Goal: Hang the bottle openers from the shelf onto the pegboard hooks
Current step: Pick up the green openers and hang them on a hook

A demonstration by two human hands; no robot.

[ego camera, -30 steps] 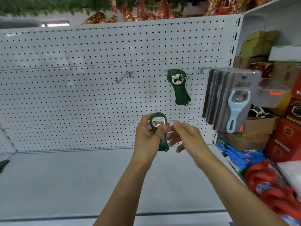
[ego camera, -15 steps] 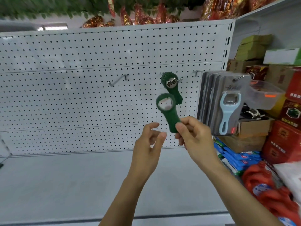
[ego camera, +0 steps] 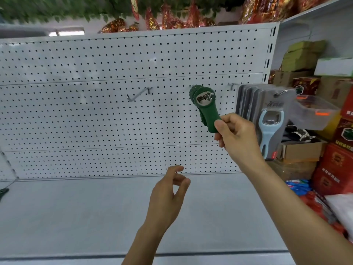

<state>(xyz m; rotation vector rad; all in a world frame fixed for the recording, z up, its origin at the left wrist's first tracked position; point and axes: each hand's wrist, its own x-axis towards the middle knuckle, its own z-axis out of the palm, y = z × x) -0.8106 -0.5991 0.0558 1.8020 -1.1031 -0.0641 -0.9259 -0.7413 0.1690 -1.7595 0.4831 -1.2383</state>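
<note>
My right hand [ego camera: 234, 133] pinches the handle of a dark green bottle opener [ego camera: 206, 108], tilted with its round head up at the tip of the middle pegboard hook [ego camera: 211, 95]. Other green openers hang on that hook right behind it, mostly hidden. My left hand [ego camera: 168, 196] hovers lower, above the white shelf [ego camera: 76, 217], fingers loosely curled and holding nothing. A bare hook [ego camera: 138, 94] juts from the white pegboard [ego camera: 76, 115] to the left.
Grey carded packs with a light blue opener [ego camera: 269, 121] hang on a hook at the right. Cardboard and red boxes [ego camera: 336, 155] are stacked beyond the panel's right edge. A dark object [ego camera: 2, 192] lies at the shelf's far left.
The green opener passed from my left hand to my right. My right hand lifted it up to the middle hook, while my left hand dropped lower and hangs loose.
</note>
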